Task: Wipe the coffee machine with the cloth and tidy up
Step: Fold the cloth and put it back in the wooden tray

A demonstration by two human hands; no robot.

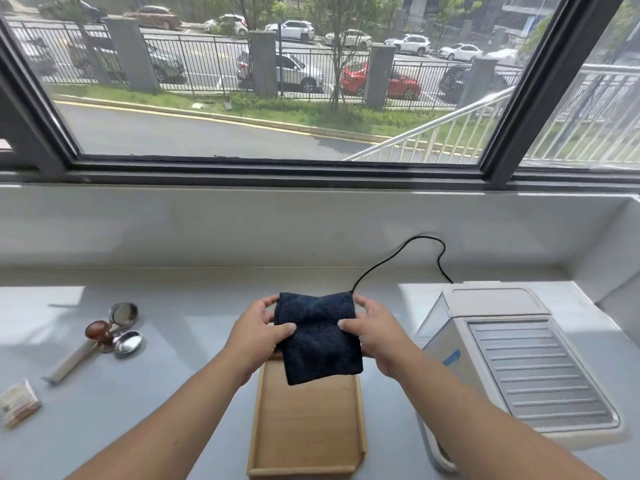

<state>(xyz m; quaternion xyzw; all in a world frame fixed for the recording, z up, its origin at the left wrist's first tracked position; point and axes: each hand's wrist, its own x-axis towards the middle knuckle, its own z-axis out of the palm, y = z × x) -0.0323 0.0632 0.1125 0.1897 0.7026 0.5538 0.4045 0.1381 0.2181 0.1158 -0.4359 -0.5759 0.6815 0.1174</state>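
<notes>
A folded dark blue cloth [318, 336] is being held above the far end of a wooden tray [304, 431], gripped at its left edge by the left hand [258, 329] and at its right edge by the right hand [375, 336]. Thumbs are being pressed on top of the fabric while the other fingers are being curled behind it, so most fingertips are being hidden. The tray's far end is being covered by the cloth. The coffee machine [519, 362] is being seen only from above, just right of the tray, its front face hidden. A black cord [405, 249] is being partly hidden behind the cloth. To the left, a portafilter [104, 336] is being overlapped by a tamper [100, 332], and a small packet [17, 401] is being cut off by the frame edge, its print unreadable.
</notes>
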